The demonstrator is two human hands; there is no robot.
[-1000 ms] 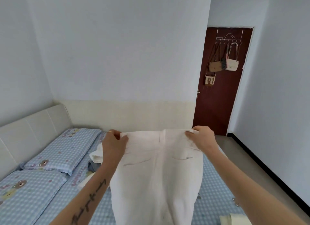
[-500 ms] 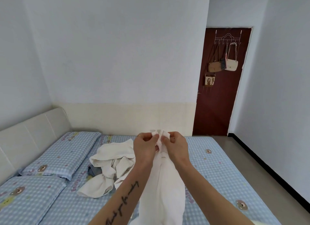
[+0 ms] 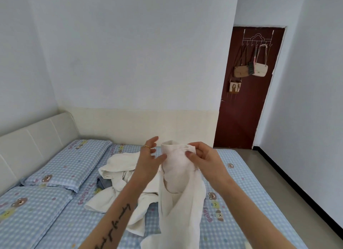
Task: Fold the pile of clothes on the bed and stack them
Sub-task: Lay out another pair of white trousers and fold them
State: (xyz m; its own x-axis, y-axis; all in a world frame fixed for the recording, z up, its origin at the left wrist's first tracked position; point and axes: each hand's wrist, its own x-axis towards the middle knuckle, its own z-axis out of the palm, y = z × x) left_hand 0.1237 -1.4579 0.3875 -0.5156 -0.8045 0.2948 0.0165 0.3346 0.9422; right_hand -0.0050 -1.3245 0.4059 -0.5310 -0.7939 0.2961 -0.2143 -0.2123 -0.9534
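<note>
White trousers [image 3: 181, 191] hang folded lengthwise in the air over the bed [image 3: 246, 208]. My right hand [image 3: 201, 158] pinches their waistband at the top. My left hand [image 3: 150, 156] is just left of the waistband with its fingers spread and relaxed, the fingertips near or touching the cloth. Behind my left forearm a heap of cream and white clothes [image 3: 120, 176] lies loose on the bed, with a bit of blue-grey cloth [image 3: 104, 183] showing under it.
Two blue checked pillows [image 3: 68, 165] lie along the padded headboard [image 3: 31, 141] at the left. A dark red door [image 3: 246, 93] with hanging bags [image 3: 249, 70] stands at the far right. Bare floor runs beside the bed's right edge.
The trousers went from spread wide by the waistband to folded in half lengthwise. My hands came together, then my left hand let go and opened while the right kept hold.
</note>
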